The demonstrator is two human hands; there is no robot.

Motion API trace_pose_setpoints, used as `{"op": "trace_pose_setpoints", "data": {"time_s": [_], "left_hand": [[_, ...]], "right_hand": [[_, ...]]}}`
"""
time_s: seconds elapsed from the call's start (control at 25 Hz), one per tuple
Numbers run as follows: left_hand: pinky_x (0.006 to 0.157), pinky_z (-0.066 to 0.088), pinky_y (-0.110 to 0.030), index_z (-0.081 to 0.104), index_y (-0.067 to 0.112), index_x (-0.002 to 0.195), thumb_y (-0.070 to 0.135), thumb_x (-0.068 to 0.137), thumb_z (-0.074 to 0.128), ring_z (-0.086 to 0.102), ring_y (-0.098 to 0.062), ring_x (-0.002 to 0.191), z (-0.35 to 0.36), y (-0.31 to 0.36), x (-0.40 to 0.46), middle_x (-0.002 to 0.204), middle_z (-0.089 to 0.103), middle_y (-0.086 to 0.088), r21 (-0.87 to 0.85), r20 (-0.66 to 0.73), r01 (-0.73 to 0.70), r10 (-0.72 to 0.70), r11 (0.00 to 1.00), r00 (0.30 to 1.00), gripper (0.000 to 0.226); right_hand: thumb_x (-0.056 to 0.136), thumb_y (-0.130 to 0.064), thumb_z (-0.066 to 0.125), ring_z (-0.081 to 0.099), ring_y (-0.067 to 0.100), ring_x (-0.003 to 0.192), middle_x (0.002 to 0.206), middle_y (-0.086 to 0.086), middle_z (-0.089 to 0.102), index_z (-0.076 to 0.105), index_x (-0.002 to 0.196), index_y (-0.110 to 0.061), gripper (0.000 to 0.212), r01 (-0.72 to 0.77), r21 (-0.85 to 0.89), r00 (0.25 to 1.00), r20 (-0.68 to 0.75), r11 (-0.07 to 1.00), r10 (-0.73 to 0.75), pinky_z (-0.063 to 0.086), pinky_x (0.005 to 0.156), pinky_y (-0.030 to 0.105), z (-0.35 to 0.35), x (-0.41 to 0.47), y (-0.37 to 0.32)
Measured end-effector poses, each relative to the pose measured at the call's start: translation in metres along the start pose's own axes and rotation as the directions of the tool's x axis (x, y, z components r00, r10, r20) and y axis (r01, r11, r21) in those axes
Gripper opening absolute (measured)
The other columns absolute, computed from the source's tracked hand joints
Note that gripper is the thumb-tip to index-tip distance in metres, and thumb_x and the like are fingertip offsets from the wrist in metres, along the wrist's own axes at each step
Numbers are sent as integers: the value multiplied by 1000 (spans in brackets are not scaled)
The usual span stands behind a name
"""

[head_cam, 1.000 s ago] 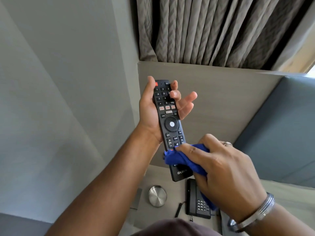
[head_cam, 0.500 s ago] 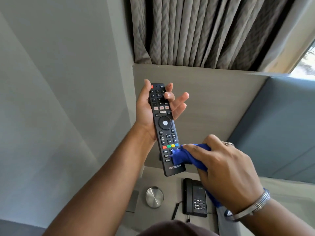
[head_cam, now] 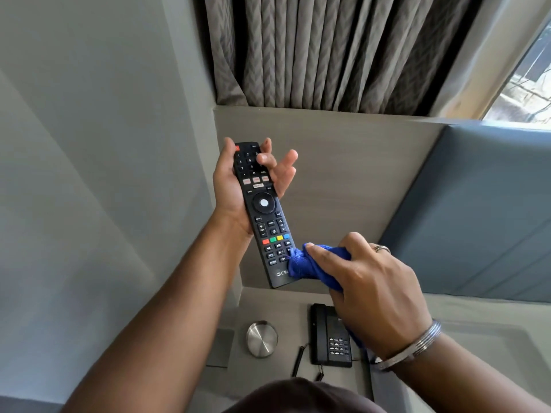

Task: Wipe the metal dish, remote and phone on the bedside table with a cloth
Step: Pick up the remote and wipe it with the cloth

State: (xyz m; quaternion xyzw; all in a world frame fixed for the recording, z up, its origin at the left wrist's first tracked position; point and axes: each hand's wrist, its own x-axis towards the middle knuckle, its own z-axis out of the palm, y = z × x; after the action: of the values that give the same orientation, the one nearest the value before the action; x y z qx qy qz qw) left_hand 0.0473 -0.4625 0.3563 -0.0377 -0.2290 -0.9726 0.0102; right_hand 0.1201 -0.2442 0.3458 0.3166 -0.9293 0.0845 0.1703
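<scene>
remote [head_cam: 264, 213]: black, held in air above bedside table [head_cam: 268, 299], buttons facing cam; long axis runs away from person, red-button end far/up, logo end near/down, tilted slightly right
left hand [head_cam: 238, 186]: cradles remote's far half, thumb on left edge, fingers [head_cam: 286, 162] loosely spread at right side
cloth [head_cam: 310, 263]: blue, bunched, pressed on remote's near right corner
right hand [head_cam: 369, 290]: fingers clamped on cloth
metal dish [head_cam: 261, 338]: on tabletop, near left part
phone [head_cam: 329, 335]: just right of dish, apart, long axis front-to-back

1 head view — looks forward and down, close over the bedside table [head_cam: 268, 296], seemingly tilted.
</scene>
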Motion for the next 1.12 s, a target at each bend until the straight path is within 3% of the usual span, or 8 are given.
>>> {"op": "trace_pose_setpoints", "data": {"time_s": [0.16,0.32,0.44,0.52,0.6,0.76,0.96,1.12], "left_hand": [[86,58,-40,61,10,104,67,93,37,68,-30,102,-5,-5,-4,73,67,0,37,13,21,-21,999,1000,64],[109,38,-49,60,11,115,71,91,37,57,-36,121,-1,-23,-11,111,70,-10,107,99,60,-71,992,993,69],[108,39,-51,62,10,118,73,87,45,52,-35,125,1,-38,-16,127,63,-14,176,92,89,-107,980,990,72],[99,45,-44,65,12,114,75,85,47,60,-29,112,2,-44,-19,116,68,-10,237,79,108,-130,966,988,72],[99,43,-40,68,12,116,74,85,50,63,-26,106,4,-48,-21,110,70,-11,244,103,126,-155,962,982,72],[120,27,-49,61,7,122,71,87,49,47,-34,135,7,-46,-19,143,54,-18,171,82,155,-171,973,982,74],[100,52,-49,60,9,104,66,92,43,66,-34,112,3,-27,-13,103,73,-9,-8,47,16,-16,1000,999,61],[85,60,-43,60,9,108,69,92,40,69,-31,105,4,-21,-13,100,73,-5,-37,84,59,-56,998,995,65]], "right_hand": [[79,-31,66,55,26,58,84,-3,57,56,121,-47,47,-35,20,999,1,999,35,46,43,32,-11,4,14],[85,-30,59,57,30,62,86,-5,57,52,125,-50,46,-103,198,987,-103,975,125,50,53,38,-32,29,23],[87,-27,57,56,30,63,87,-3,54,50,129,-49,48,-88,280,969,-197,956,147,50,55,38,-39,51,12],[87,-34,51,56,30,65,89,-1,54,50,129,-48,45,-73,282,965,-221,957,139,48,56,36,-44,67,3],[86,-36,49,57,33,68,92,1,55,50,128,-47,43,-79,233,975,-182,969,123,43,56,32,-45,81,-4],[84,-30,54,61,32,72,105,2,58,46,132,-42,50,21,97,1000,9,995,-22,40,57,30,-34,71,-16],[81,-36,44,55,25,64,89,-6,48,34,134,-49,55,88,158,966,227,984,-122,48,56,35,-34,22,-18],[79,-40,34,56,25,63,88,-7,50,37,131,-56,54,72,193,953,277,978,-125,49,52,36,-42,1,-9]]}}
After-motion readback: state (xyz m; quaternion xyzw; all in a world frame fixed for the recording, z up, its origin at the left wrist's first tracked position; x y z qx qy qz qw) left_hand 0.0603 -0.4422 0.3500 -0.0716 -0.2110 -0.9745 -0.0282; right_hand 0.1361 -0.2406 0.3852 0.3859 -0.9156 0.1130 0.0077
